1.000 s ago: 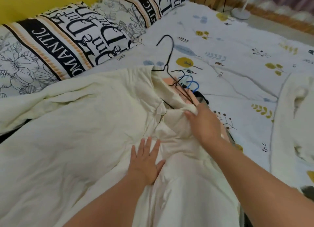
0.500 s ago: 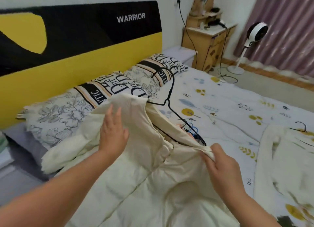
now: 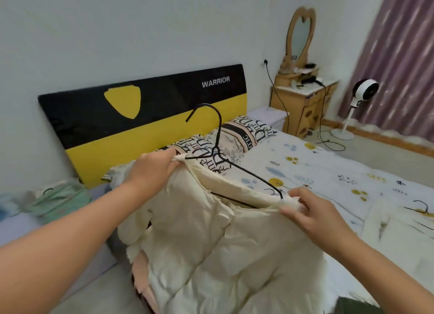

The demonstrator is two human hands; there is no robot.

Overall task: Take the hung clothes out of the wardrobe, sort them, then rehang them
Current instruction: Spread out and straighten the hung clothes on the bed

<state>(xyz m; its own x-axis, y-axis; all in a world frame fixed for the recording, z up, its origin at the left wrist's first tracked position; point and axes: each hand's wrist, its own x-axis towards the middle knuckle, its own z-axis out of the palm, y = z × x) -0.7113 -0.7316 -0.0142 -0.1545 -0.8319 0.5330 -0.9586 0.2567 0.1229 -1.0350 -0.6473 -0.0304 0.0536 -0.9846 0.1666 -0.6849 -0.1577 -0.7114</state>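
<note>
cream padded jacket held up on its wire hanger

at centre frame, over the bed (image 3: pixel 328 172), the cream quilted jacket (image 3: pixel 211 255) hung from a black wire hanger (image 3: pixel 217 147). the left hand (image 3: pixel 150 170) pinched the left shoulder seam; the right hand (image 3: pixel 312 210) pinched the right shoulder over the hanger's end. the jacket looked soft, puffy and light, likely to slide off thin wire, so the shoulders seemed the safest hold.

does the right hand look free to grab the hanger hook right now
Probably not as things stand: the right hand is pinching the cream jacket at its shoulder, as is the left hand. Nothing blocks the hanger hook, which stands clear above the collar.
</note>
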